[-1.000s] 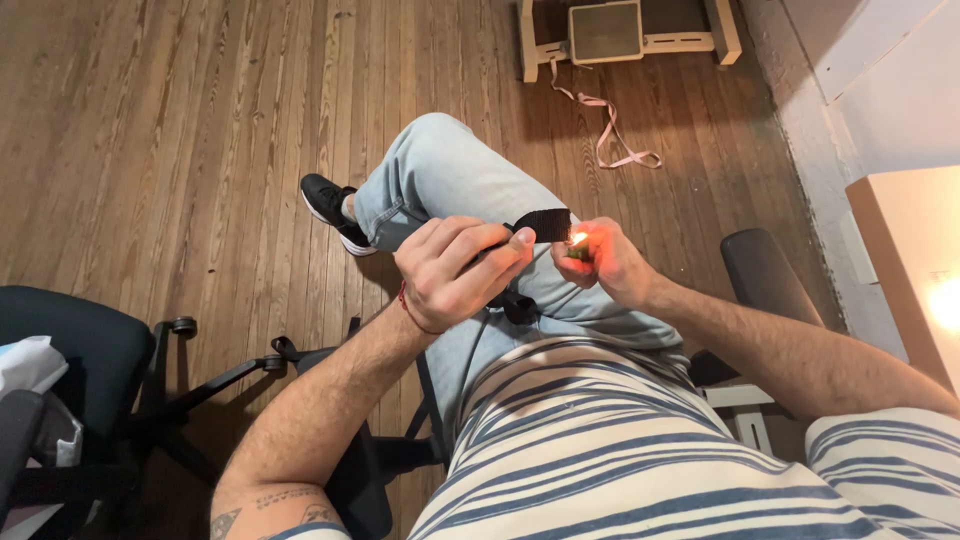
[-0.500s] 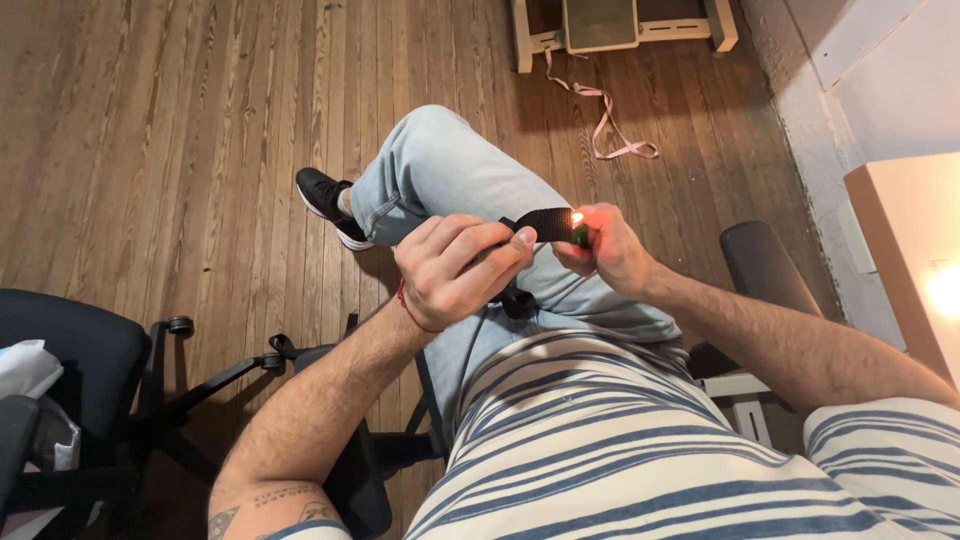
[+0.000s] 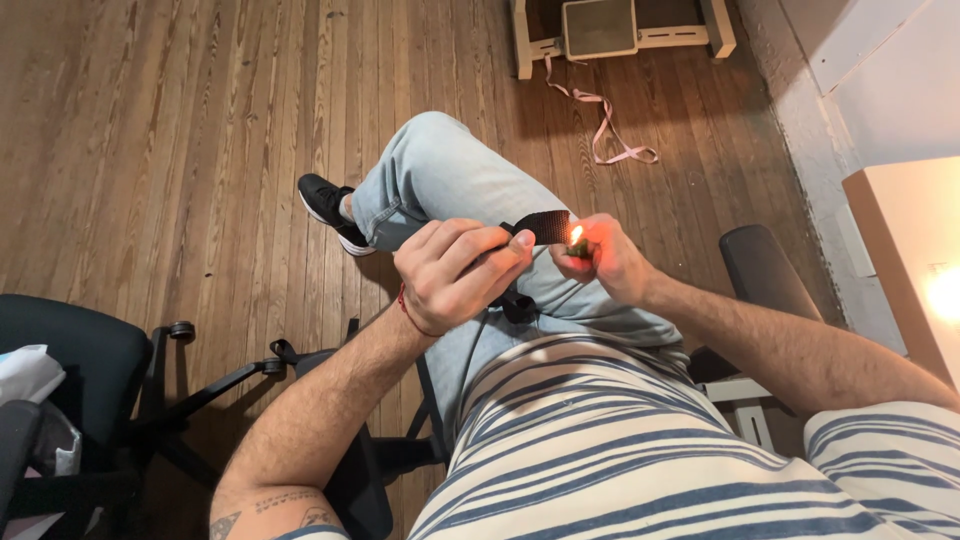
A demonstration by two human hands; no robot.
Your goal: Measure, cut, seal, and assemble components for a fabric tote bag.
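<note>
My left hand [image 3: 455, 275] grips a black woven strap [image 3: 540, 227], whose free end sticks out to the right past my fingers. My right hand [image 3: 605, 258] is closed on a lighter [image 3: 579, 247], mostly hidden in my fist. A small flame [image 3: 576, 235] burns at the strap's end. Both hands hover above my crossed leg in light blue jeans [image 3: 450, 185]. A black buckle piece [image 3: 518, 305] hangs below my left hand.
I sit on a black chair with an armrest [image 3: 765, 270] on the right. Another black office chair [image 3: 70, 370] stands at left on the wooden floor. A pink ribbon [image 3: 605, 125] lies near a low white shelf [image 3: 620, 25]. A pale wall and box are right.
The flame has moved from beside the strap's tip to right against it, and my hands have drawn closer together. The strap end is slightly higher.
</note>
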